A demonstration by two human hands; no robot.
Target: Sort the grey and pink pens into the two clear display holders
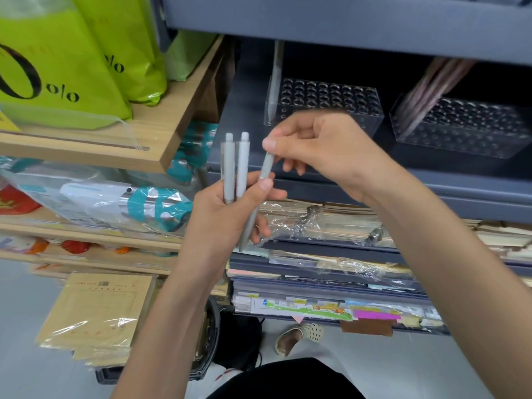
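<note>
Left hand (pixel 227 208) gripping grey pens (pixel 236 165), pink pens (pixel 426 87) in right holder (pixel 466 133)

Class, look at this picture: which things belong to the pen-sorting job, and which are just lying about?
Job: grey pens in left hand; right hand pulling one pen; left holder; right holder with pink pens.

Lying about: green bags; paper stacks; sandal.

We see a grey metal shelf unit (pixel 316 15) on the right, stacked paper (pixel 331 272) on its lower tiers. On the left, a wooden shelf (pixel 161 133) carries green bags (pixel 72 67); wrapped goods (pixel 115 203) lie below. The floor (pixel 17 326) is pale grey.
</note>
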